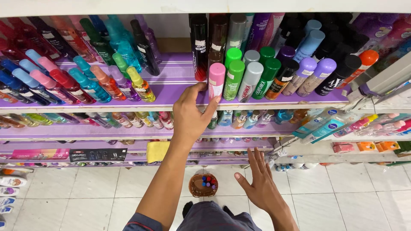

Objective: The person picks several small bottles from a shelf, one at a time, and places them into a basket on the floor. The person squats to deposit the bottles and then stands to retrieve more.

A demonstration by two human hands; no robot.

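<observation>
Pink-capped cylindrical spray can [216, 81] stands upright at the front edge of the purple shelf [171, 85] | left hand [191, 114] half-curled, thumb and fingertips touching the can's base, not clamped | right hand [260, 185] open, fingers spread, held low, well apart | count: one pink-capped can, four green-capped cans [234, 77] beside it
</observation>
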